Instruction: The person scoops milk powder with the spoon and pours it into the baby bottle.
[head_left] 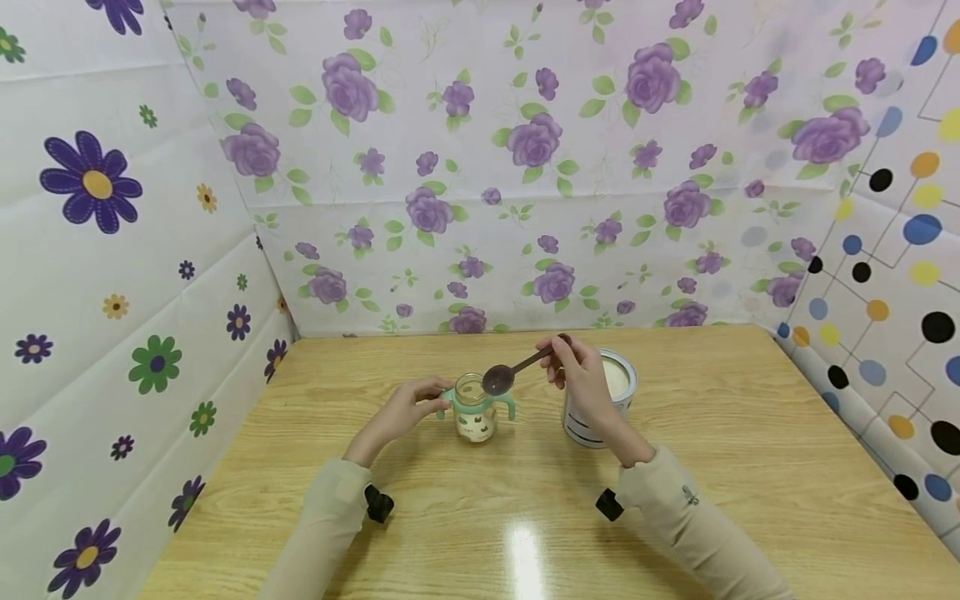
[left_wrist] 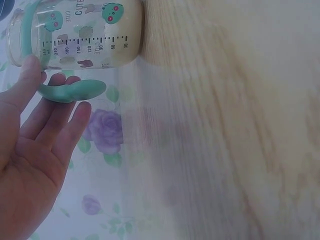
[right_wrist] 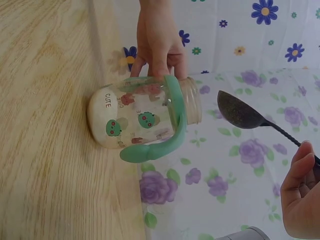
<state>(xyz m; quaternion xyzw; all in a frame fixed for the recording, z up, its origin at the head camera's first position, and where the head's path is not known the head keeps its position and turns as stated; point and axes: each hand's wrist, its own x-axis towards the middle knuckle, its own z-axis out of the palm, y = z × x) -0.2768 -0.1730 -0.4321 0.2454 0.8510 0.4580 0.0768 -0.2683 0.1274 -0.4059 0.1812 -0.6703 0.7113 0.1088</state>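
Note:
A clear baby bottle [head_left: 474, 408] with a green two-handled collar stands uncapped on the table, pale cream-coloured contents at its bottom. My left hand [head_left: 415, 402] pinches one handle [left_wrist: 75, 91] between thumb and fingers, the thumb up at the collar. My right hand [head_left: 579, 379] grips a dark brown spoon [head_left: 498, 380] by its handle. The spoon's bowl hangs close over the bottle's mouth in the head view, and in the right wrist view it shows apart from the rim [right_wrist: 194, 101]. Behind the right hand is an open tin [head_left: 585, 429] with cream-coloured contents, partly hidden.
The wooden table [head_left: 480, 508] runs back to a flowered cloth wall [head_left: 480, 167]. More patterned cloth hangs at the left [head_left: 112, 275] and the right [head_left: 885, 250]. A dark wrist device [head_left: 378, 504] sits at each sleeve cuff.

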